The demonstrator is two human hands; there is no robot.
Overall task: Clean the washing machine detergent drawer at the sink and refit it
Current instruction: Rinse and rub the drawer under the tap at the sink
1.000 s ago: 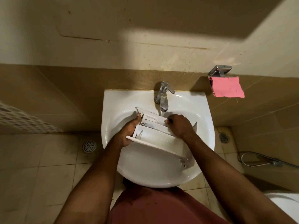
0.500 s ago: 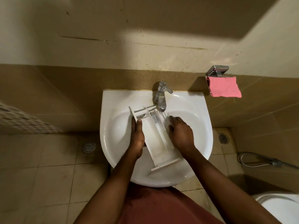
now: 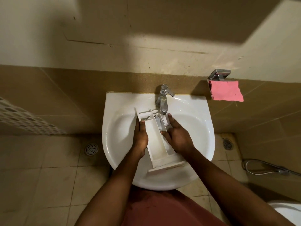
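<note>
The white detergent drawer (image 3: 155, 141) lies lengthwise over the white sink (image 3: 117, 128), compartments facing up, its front panel toward me and its far end under the chrome tap (image 3: 163, 100). My left hand (image 3: 140, 137) grips its left side wall. My right hand (image 3: 176, 136) holds its right side, fingers stretched along the wall toward the tap. Water seems to run from the spout into the far right compartment.
A pink cloth (image 3: 226, 92) hangs from a chrome holder (image 3: 219, 74) on the tiled wall at the right. Floor drains (image 3: 91, 149) sit left and right of the sink. A hose (image 3: 263, 167) lies on the floor at right, and a toilet rim (image 3: 286, 211) shows at the bottom right.
The drawer has been turned from lying crosswise to lengthwise, open side up, with its far end under the tap. Both hands shifted to its long sides.
</note>
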